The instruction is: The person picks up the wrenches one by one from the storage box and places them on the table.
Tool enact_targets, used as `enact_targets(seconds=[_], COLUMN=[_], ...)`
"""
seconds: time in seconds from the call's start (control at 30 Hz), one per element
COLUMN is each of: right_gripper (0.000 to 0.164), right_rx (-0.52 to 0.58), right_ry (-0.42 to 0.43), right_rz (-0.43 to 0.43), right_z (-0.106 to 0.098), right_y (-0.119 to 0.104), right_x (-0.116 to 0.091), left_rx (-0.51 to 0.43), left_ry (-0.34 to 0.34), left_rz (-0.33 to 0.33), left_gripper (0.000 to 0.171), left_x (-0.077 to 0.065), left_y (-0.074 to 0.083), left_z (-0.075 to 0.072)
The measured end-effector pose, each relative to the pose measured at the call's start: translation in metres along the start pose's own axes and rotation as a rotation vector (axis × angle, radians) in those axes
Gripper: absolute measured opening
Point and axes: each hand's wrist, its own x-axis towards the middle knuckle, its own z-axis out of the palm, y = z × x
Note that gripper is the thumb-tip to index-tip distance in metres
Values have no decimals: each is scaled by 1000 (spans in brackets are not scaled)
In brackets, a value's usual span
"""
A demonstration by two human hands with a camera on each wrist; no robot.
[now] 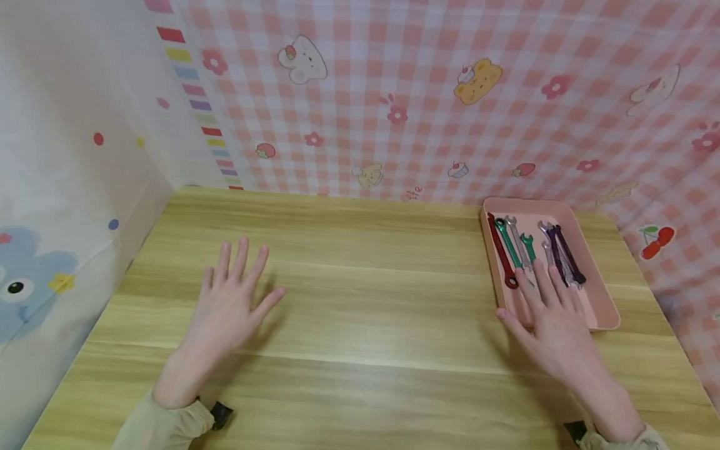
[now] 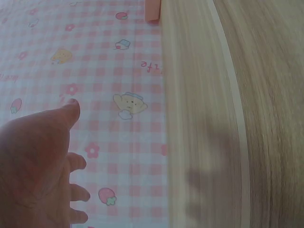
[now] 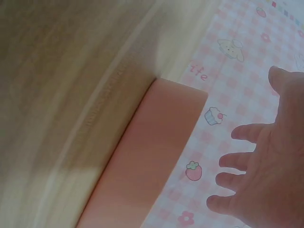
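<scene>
A pink tray (image 1: 603, 312) stands at the right of the wooden table, with several wrenches inside. Among them are a red wrench (image 1: 500, 253), a green wrench (image 1: 508, 244), a silver wrench (image 1: 519, 242), a short green wrench (image 1: 527, 245) and a dark wrench (image 1: 570, 255). My right hand (image 1: 562, 334), fingers spread, hovers over the tray's near end and hides part of it. Over the table's left side, my left hand (image 1: 225, 309) is held with fingers spread and nothing in it. In the right wrist view the tray's side wall (image 3: 147, 142) shows below the right hand.
Behind the table (image 1: 360, 300) hangs a pink checked cloth (image 1: 349, 112) with cartoon prints. A white cloth (image 1: 73, 125) hangs along the left side. The tray's far end lies close to the back cloth.
</scene>
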Motion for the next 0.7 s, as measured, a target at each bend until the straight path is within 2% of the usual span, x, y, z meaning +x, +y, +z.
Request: enact_targets(seconds=[0.2,0.4,0.57,0.7], right_gripper=[82,77,74,74], right_rx=[14,30,30,7], right_ry=[17,116,156,151], right_rz=[-19,-68,-39,-5], right_z=[1,3,0,-2], right_y=[2,23,45,59], right_x=[3,4,6,9], left_rx=[-20,-150,-261,-326], left_ry=[8,-15,-5,9], left_rz=[1,9,48,87], left_gripper=[81,76,72,70], left_x=[-2,4,15,23], left_y=[-1,6,23,42], left_z=[-1,6,23,35])
